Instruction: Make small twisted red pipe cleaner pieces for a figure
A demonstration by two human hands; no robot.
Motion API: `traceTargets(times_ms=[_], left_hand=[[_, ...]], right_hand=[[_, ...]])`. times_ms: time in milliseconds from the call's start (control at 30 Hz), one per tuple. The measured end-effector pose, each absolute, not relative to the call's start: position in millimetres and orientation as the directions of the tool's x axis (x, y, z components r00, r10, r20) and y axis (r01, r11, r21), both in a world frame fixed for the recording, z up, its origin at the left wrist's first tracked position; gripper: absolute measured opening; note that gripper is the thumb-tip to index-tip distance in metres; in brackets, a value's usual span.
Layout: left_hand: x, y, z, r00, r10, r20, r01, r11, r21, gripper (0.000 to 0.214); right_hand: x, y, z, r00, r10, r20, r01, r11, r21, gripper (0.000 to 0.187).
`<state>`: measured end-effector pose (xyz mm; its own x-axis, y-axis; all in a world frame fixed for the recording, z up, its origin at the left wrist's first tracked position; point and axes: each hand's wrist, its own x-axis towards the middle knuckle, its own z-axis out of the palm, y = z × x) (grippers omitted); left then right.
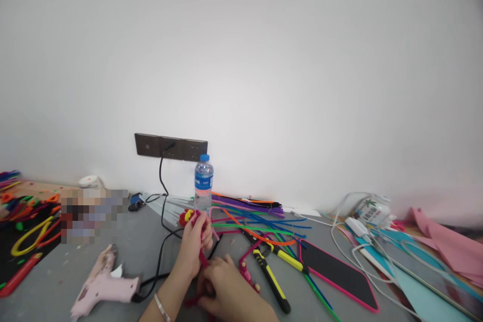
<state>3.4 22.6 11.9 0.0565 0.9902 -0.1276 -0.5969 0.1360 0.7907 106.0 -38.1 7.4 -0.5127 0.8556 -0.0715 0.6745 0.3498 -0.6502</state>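
My left hand [199, 240] is closed around a magenta pipe cleaner [204, 258], which runs down out of its grip. A small red and yellow fuzzy piece [186, 217] shows just above those fingers; whether it joins the pipe cleaner I cannot tell. Lower and to the right, my right hand [223, 284] is pinched on the same magenta strand, whose end curls out left of its fingers. To the right of that hand lies a magenta pipe-cleaner figure [246, 272] with small yellowish tips. Pliers [270, 282] with yellow and black handles rest beside it.
A pink glue gun [107, 287] lies at left, its black cord running to the wall socket [171, 147]. Behind my hands stand a water bottle [204, 183] and loose pipe cleaners [256, 219]. A pink-edged black board [337, 274], white cables [354, 256] and coloured paper [445, 241] occupy the right.
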Motion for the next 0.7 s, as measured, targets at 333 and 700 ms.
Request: traceTargets(times_ms=[333, 700], left_hand=[[4.0, 20.7, 13.2, 0.056, 0.996, -0.068, -0.589, 0.088, 0.803, 0.043], [6.0, 10.8, 11.4, 0.112, 0.983, 0.147, -0.183, -0.125, 0.975, 0.034]], right_hand=[[146.9, -1.2, 16.7, -0.088, 0.989, 0.119, 0.467, 0.147, -0.872, 0.007], [135.2, -1.6, 15.0, -0.129, 0.98, 0.154, 0.106, 0.168, -0.98, 0.044]])
